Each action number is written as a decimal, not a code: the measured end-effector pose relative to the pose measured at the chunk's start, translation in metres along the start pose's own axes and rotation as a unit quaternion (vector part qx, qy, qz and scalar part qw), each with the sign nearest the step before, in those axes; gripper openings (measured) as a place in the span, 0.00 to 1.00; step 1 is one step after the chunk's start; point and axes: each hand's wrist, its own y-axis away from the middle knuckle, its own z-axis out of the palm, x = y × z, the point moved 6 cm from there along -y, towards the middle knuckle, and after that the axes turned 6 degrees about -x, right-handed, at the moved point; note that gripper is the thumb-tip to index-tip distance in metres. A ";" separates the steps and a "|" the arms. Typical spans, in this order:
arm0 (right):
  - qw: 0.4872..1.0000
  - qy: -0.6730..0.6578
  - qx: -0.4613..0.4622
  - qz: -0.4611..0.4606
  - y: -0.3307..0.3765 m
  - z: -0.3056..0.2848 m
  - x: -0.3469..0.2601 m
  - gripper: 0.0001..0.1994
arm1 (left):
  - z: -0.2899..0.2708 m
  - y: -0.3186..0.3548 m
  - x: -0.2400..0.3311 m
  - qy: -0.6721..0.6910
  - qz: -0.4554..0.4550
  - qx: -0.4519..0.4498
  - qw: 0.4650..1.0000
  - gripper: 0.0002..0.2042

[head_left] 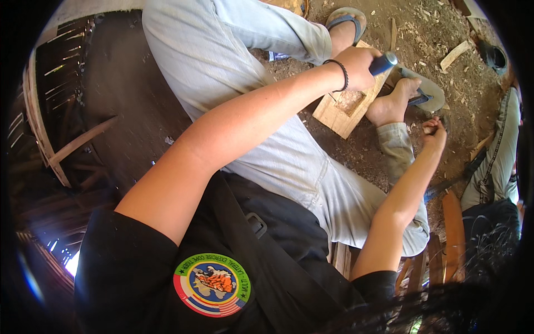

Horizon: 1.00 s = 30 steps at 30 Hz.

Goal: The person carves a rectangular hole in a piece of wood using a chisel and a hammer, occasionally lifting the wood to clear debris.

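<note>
My left hand (359, 68), with a dark braided band at the wrist, is wrapped round the blue handle of a chisel (384, 63). The handle's metal-capped end points up to the right; my hand hides most of the rest. Under it lies a pale wooden board (342, 121) with a rectangular hollow (351, 102) cut into it, holding wood chips. My right hand (435, 133) is raised to the right of the board, apart from it, fingers curled. Something dark shows at its fingertips, too unclear to name.
My sandalled feet flank the board, one sandal (425, 92) right beside it. Shavings and a wood offcut (455, 55) lie on the dirt floor. Another person's leg (494, 156) is at the far right, near an orange-brown plank (453, 234). A dark panel (130, 100) stands left.
</note>
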 end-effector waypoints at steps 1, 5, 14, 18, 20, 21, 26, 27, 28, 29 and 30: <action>1.000 0.005 -0.023 -0.005 0.004 0.010 -0.017 0.09 | 0.002 -0.005 0.006 0.008 0.008 -0.017 1.000 0.20; 0.967 0.231 -0.064 -0.085 0.076 0.112 -0.031 0.09 | 0.003 -0.005 0.007 -0.010 0.021 -0.020 1.000 0.25; 0.807 0.560 -0.143 -0.123 0.264 0.194 0.024 0.18 | 0.008 -0.013 0.002 0.015 0.075 0.040 0.996 0.16; 0.799 0.570 -0.132 -0.137 0.245 0.195 0.077 0.17 | -0.003 0.003 -0.012 -0.007 0.044 0.057 0.997 0.14; 0.796 0.578 -0.138 -0.113 0.244 0.209 0.086 0.16 | -0.007 0.006 -0.015 -0.002 0.031 0.044 0.999 0.15; 0.796 0.578 -0.140 -0.111 0.244 0.215 0.089 0.16 | -0.009 0.007 -0.017 -0.014 0.030 0.042 0.999 0.16; 0.748 0.636 -0.108 -0.156 0.280 0.232 0.064 0.16 | -0.001 0.002 0.003 0.042 0.085 0.051 0.994 0.13; 0.730 0.657 -0.109 -0.152 0.288 0.234 0.061 0.16 | -0.001 0.002 0.005 0.059 0.107 0.065 0.990 0.12; 0.723 0.667 -0.102 -0.146 0.293 0.235 0.058 0.16 | 0.002 -0.001 0.006 0.057 0.107 0.052 0.991 0.12; 0.722 0.670 -0.116 -0.131 0.291 0.233 0.066 0.16 | -0.004 0.004 -0.004 0.041 0.089 0.047 0.994 0.12; 0.720 0.672 -0.130 -0.116 0.290 0.232 0.075 0.17 | -0.010 0.010 -0.012 0.025 0.071 0.042 0.996 0.11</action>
